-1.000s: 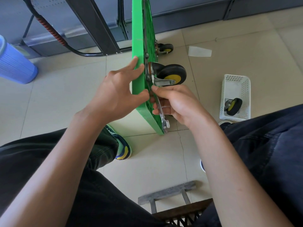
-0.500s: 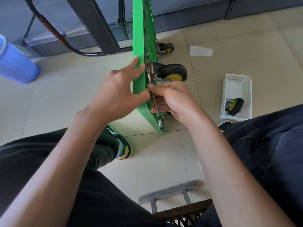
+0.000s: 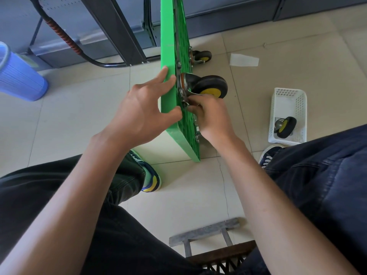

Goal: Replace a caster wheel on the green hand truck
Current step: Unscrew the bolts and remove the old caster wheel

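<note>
Both hands (image 3: 139,114) steady green hand truck (image 3: 168,80) caster (image 3: 208,87)

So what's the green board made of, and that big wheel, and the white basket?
Green board: looks like plastic, bright, smooth, ribbed underneath. Big wheel: probably black rubber tyre, matte, on a yellow plastic-looking hub, held by a shiny metal bracket. White basket: likely plastic, full of tiny holes.

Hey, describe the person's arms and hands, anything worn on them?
Both arms are bare from the bottom of the view up to the left hand and right hand: no sleeves, gloves, watch or rings visible. No markings show on either forearm.
</note>
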`<action>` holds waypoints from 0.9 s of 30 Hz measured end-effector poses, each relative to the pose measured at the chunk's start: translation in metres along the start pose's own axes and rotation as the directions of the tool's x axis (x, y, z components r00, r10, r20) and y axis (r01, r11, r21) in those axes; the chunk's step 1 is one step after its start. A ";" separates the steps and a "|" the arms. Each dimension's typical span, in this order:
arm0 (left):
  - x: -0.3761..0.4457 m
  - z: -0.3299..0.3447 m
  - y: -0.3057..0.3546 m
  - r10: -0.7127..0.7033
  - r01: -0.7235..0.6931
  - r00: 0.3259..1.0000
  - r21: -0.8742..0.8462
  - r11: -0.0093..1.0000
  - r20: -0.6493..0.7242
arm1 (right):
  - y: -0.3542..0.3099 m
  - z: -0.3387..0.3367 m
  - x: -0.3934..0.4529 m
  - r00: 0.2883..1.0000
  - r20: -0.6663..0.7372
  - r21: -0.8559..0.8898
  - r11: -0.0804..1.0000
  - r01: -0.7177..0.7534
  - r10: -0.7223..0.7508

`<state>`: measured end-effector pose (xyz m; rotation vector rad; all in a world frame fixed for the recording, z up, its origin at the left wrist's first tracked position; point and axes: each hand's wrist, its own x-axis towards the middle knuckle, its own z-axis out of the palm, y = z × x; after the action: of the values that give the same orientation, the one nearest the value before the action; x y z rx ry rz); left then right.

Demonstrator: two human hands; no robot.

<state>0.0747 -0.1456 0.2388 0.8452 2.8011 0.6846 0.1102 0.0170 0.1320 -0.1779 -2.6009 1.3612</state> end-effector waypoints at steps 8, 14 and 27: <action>0.001 0.002 -0.001 -0.003 0.004 1.000 0.001 1.000 -0.012 | 0.014 0.003 -0.006 0.999 -0.038 -0.016 1.000 -0.003 0.002; 0.000 0.001 -0.001 0.013 -0.013 1.000 0.009 1.000 -0.009 | 0.020 0.001 -0.021 0.953 0.096 0.269 0.914 -0.304 0.288; 0.000 0.001 -0.001 0.027 -0.027 1.000 0.024 0.999 -0.004 | -0.022 -0.031 -0.014 0.816 0.428 0.632 0.517 -0.577 0.388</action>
<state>0.0741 -0.1463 0.2377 0.8887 2.8123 0.6596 0.1308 0.0266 0.1656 -0.6946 -1.9361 2.6866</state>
